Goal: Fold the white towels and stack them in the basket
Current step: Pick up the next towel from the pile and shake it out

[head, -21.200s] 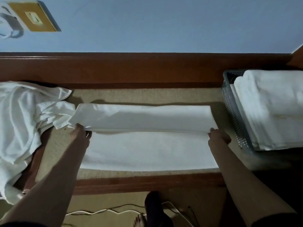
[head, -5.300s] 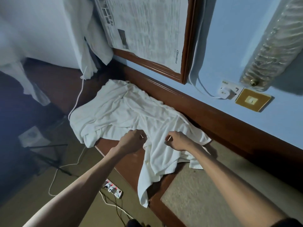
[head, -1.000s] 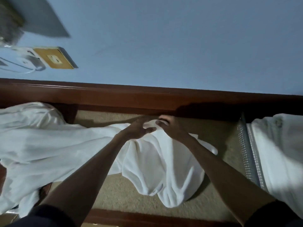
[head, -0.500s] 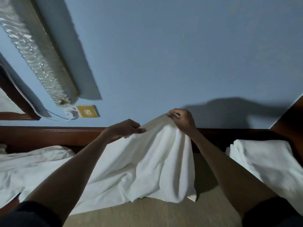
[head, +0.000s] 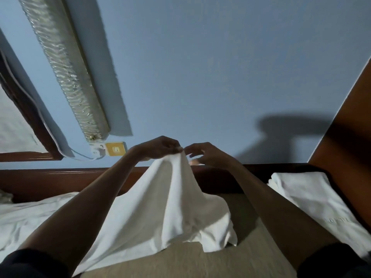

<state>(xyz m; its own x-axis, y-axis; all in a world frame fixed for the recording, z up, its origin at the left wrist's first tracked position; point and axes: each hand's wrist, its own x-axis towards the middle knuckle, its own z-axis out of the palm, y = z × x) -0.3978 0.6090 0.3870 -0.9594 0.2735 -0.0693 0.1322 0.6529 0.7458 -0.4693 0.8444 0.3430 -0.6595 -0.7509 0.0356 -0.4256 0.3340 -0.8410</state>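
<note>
Dark sleeves (head: 26, 263) fill the lower corners, and bare forearms rise from them over a beige, short-napped mat (head: 200, 259). The white towel (head: 160, 209), soft, matte and unfolded, stands on the mat as a narrow cone. Its hem is crumpled on the surface at right, and its left skirt runs into a heap of white cloth (head: 24, 215). Half a second before, the two hands held its upper edge apart as a broad ridge; they have since met, and the ridge has closed to a single peak. The left hand (head: 158, 148) pinches that peak between thumb and curled fingers. The right hand (head: 208, 155) has fingers parted and loosely curved, forefinger tip just beside the peak — motion blur hides whether it touches the cloth. At right lies a flat stack of folded towels (head: 313, 197), well apart from the raised one. Behind runs a polished dark wooden rail (head: 50, 177), then a smooth blue wall (head: 220, 67) bearing a yellow switch plate (head: 116, 149), a long ribbed-glass lamp (head: 64, 63) and the hands' shadow (head: 291, 125).
</note>
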